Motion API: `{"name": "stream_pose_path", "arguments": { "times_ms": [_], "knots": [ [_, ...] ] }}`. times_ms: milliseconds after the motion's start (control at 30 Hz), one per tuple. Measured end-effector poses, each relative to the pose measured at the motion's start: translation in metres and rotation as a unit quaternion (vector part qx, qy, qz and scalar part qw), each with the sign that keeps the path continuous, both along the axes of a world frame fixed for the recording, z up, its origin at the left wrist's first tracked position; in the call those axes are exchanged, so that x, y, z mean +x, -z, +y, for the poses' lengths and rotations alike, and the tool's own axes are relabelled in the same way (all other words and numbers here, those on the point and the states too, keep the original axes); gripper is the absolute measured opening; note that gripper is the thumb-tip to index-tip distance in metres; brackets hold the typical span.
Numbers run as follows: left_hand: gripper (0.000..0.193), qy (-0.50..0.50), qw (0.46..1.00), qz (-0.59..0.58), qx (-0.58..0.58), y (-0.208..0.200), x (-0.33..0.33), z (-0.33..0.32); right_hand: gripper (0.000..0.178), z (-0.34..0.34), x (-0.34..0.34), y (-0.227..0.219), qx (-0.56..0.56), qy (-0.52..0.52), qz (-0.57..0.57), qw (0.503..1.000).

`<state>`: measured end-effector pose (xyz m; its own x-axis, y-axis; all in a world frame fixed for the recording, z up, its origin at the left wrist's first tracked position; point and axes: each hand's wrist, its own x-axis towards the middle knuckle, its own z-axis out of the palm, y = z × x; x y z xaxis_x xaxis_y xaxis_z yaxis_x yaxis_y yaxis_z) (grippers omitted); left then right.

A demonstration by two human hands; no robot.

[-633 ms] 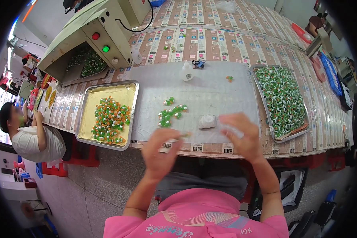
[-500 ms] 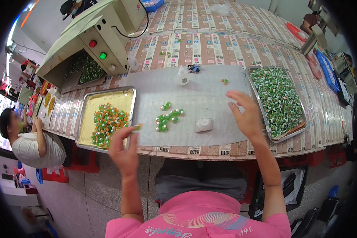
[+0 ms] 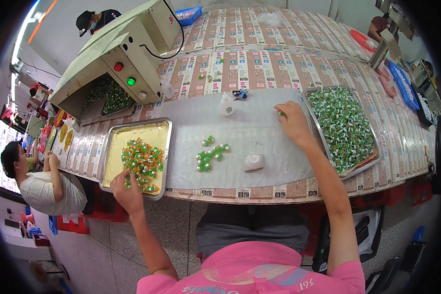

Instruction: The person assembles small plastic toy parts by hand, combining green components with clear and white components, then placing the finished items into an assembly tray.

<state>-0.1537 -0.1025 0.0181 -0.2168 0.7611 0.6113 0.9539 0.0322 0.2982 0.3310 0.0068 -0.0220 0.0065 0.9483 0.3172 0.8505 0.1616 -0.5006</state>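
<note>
My left hand [image 3: 127,193] is over the near-left part of a metal tray [image 3: 167,147]. Its fingers are pinched at the edge of a pile of small orange, green and white pieces [image 3: 141,159]; what lies between the fingertips is hidden. On the right, my right hand [image 3: 295,123] pinches a small green piece [image 3: 282,113] above the pale mat [image 3: 264,128]. Between the hands, several green pieces with white balls [image 3: 210,156] lie loose on the mat. A small white block-like thing [image 3: 253,162] sits to their right.
A second metal tray [image 3: 340,130] full of green and white pieces stands at right. Behind the mat's middle are a white bottle [image 3: 227,105] and a small blue-and-black thing [image 3: 240,94]. A beige machine [image 3: 117,54] occupies the far left. A seated person [image 3: 49,188] works at left.
My left hand has moved left and down to the tray's pile, bringing the small piece it held. My right hand has closed on the small piece lying on the mat. The view has shifted slightly.
</note>
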Motion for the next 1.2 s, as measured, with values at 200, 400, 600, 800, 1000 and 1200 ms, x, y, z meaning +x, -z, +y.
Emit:
{"name": "stream_pose_path", "arguments": {
  "times_ms": [200, 400, 600, 800, 1000, 1200],
  "knots": [
    [0.018, 0.018, 0.998, 0.004, 0.052, -0.005, 0.048, 0.018, 0.025, -0.041, 0.002, -0.022, -0.047, -0.024, 0.167, 0.985],
    [0.023, 0.308, 0.944, -0.115, -0.017, 0.001, 0.146, 0.036, 0.02, -0.094, -0.011, -0.041, -0.178, -0.063, 0.282, 0.941],
    [0.023, 0.347, 0.932, -0.034, -0.102, 0.02, 0.195, 0.058, 0.018, -0.124, -0.016, -0.043, -0.215, -0.133, 0.458, 0.852],
    [0.021, 0.381, 0.917, -0.031, -0.115, 0.016, 0.194, 0.06, 0.022, -0.131, -0.021, -0.053, -0.259, -0.137, 0.55, 0.782],
    [0.018, 0.375, 0.898, -0.223, -0.063, 0.011, 0.192, 0.031, 0.026, -0.127, -0.025, -0.042, -0.269, -0.143, 0.566, 0.766],
    [0.013, 0.421, 0.647, -0.604, -0.197, 0.025, 0.178, -0.001, 0.023, -0.126, -0.043, -0.042, -0.213, -0.134, 0.556, 0.792]
  ]
}}
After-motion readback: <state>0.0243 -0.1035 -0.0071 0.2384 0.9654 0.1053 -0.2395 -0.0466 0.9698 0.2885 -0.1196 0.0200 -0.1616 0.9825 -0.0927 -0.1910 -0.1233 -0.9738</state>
